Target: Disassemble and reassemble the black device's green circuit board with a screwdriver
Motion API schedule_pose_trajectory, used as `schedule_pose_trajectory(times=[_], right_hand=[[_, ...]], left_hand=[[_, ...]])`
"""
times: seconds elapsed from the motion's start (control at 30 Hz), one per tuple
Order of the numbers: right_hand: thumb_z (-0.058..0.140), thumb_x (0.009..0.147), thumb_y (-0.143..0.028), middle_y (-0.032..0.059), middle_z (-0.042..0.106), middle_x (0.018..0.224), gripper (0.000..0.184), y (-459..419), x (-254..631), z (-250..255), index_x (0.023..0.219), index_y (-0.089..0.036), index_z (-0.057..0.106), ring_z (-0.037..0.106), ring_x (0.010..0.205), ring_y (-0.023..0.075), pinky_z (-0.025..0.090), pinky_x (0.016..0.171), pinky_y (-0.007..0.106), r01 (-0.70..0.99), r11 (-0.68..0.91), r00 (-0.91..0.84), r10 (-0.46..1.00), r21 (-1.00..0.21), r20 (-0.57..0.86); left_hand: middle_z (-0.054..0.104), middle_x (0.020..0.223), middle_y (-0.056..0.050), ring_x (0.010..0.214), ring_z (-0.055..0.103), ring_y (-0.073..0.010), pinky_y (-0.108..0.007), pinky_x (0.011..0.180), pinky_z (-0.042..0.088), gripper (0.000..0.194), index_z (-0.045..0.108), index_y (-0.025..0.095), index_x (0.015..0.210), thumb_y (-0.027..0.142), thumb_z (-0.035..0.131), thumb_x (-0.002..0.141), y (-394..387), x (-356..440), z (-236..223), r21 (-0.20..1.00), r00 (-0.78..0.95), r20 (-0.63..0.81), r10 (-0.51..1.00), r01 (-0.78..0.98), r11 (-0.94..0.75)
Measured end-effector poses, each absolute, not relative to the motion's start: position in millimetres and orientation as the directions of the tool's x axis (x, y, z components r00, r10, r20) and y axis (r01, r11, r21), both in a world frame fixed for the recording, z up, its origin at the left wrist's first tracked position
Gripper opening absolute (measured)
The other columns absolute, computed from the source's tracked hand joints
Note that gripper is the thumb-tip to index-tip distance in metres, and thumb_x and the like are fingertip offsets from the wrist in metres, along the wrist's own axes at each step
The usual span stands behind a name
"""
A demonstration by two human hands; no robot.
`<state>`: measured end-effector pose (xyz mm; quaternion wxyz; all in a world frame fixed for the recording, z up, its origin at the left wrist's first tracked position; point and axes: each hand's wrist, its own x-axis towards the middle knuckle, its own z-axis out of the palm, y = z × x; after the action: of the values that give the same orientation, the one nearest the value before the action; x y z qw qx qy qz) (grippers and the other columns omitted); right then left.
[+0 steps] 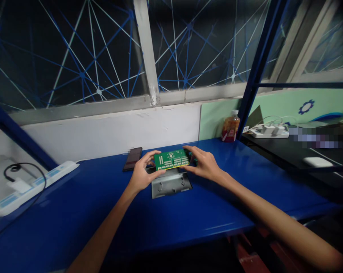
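Circuit board [174, 159], green face showing, is held up over the blue table [74, 193], the left hand [141, 172] gripping its end at 9 o'clock and the right hand [205, 163] its end at 3. Just below, at 6 o'clock, a dark case half [171, 185] lies with small pegs exposed: the two pieces are apart, not fastened together (how much work remains cannot be judged). A phone [134, 157] rests toward 9 o'clock, a bottle [230, 128] at 2.
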<state>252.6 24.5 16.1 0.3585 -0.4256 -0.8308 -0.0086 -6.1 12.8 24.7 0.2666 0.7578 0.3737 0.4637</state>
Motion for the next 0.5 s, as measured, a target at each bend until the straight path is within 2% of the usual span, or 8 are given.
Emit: schedule_pose_trajectory(times=[0.17, 0.33, 0.5], right_hand=[[0.063, 0.076, -0.045, 0.0108, 0.062, 0.113, 0.065, 26.5, 253.1, 14.6, 0.131, -0.022, 0.038, 0.062, 0.067, 0.0162, 0.044, 0.062, 0.030, 0.689, 0.630, -0.371, 0.732, -0.359, 0.571], [0.066, 0.075, -0.045, 0.0092, 0.063, 0.111, 0.057, 25.4, 252.4, 15.4, 0.122, -0.023, 0.044, 0.062, 0.066, 0.0156, 0.045, 0.062, 0.030, 0.665, 0.637, -0.354, 0.728, -0.389, 0.587], [0.068, 0.073, -0.047, 0.0078, 0.065, 0.107, 0.058, 22.3, 251.0, 19.5, 0.120, -0.022, 0.046, 0.062, 0.064, 0.0152, 0.046, 0.064, 0.031, 0.633, 0.652, -0.308, 0.706, -0.417, 0.638]], left_hand=[[0.061, 0.110, -0.010, 0.100, 0.061, -0.0262, -0.040, 0.087, 0.052, 0.054, 0.052, 0.018, 0.117, 0.031, 0.074, 0.069, 9.2, -2.8, 24.8, 0.759, 0.278, 0.510, 0.814, 0.300, -0.578], [0.061, 0.112, -0.010, 0.102, 0.061, -0.0266, -0.040, 0.089, 0.051, 0.056, 0.051, 0.018, 0.118, 0.030, 0.075, 0.069, 11.1, -4.7, 24.8, 0.778, 0.292, 0.494, 0.819, 0.272, -0.566], [0.057, 0.126, -0.013, 0.113, 0.056, -0.0299, -0.044, 0.096, 0.048, 0.069, 0.045, 0.017, 0.131, 0.029, 0.075, 0.070, 12.4, -7.2, 26.6, 0.810, 0.292, 0.479, 0.828, 0.215, -0.545]])
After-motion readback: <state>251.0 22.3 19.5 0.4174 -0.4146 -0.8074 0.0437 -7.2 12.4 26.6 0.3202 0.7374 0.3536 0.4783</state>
